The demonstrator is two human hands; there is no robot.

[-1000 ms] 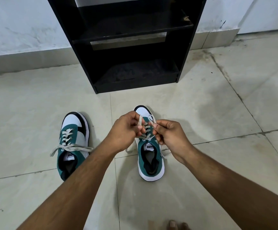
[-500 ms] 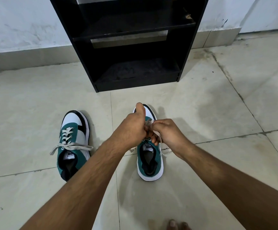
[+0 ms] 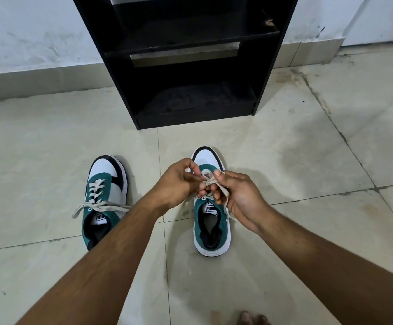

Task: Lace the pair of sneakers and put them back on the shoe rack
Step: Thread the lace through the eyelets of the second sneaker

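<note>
Two green, white and black sneakers stand on the tiled floor, toes toward the rack. The left sneaker (image 3: 104, 198) is laced, its beige lace ends lying loose to both sides. Over the right sneaker (image 3: 210, 221) both hands work its beige lace (image 3: 210, 180). My left hand (image 3: 179, 181) pinches the lace with curled fingers. My right hand (image 3: 234, 193) grips the other strand, which trails down across its palm. The hands hide this shoe's eyelets. The black shoe rack (image 3: 190, 66) stands just beyond the shoes.
The rack stands against a white wall (image 3: 38, 31) with a low tiled skirting. Its two visible shelves hold no shoes. Toes of a bare foot (image 3: 249, 319) show at the bottom edge. Open floor tile lies to the right and left of the shoes.
The hands came together over the right sneaker's tongue, then drew slightly apart, crossing the lace strands between them. The view shifted slightly. The left sneaker stayed in place.
</note>
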